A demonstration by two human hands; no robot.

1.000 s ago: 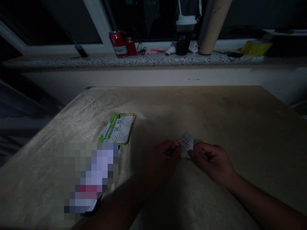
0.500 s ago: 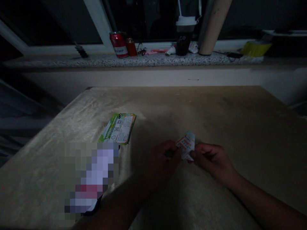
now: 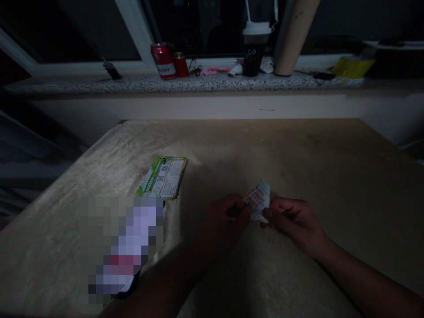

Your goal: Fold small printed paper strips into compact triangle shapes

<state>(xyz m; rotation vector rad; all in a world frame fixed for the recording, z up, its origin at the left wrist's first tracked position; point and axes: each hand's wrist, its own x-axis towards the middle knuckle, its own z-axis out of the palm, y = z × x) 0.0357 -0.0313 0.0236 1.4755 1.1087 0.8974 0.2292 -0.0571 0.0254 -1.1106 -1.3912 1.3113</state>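
A small folded piece of printed paper (image 3: 258, 201), white with orange and blue print and a pointed top, is held between both hands just above the table. My left hand (image 3: 228, 216) pinches its left side between thumb and fingers. On the right edge, my right hand (image 3: 294, 221) grips the paper near its lower corner, thumb on top. The fingertips hide parts of the paper's lower edges. Left of my hands lies a stack of green and white printed leaflets (image 3: 165, 176).
A blurred-out device with a lit screen (image 3: 137, 234) lies below the leaflets, beside my left forearm. Along the granite windowsill (image 3: 205, 84) stand a red can (image 3: 163, 62), an orange-red jar (image 3: 180, 65), a dark lidded cup (image 3: 253, 53), a cardboard tube (image 3: 294, 39) and a yellow item (image 3: 353, 66).
The folded paper has tilted slightly, showing a little more of its printed face. Both hands keep nearly the same position and grip.
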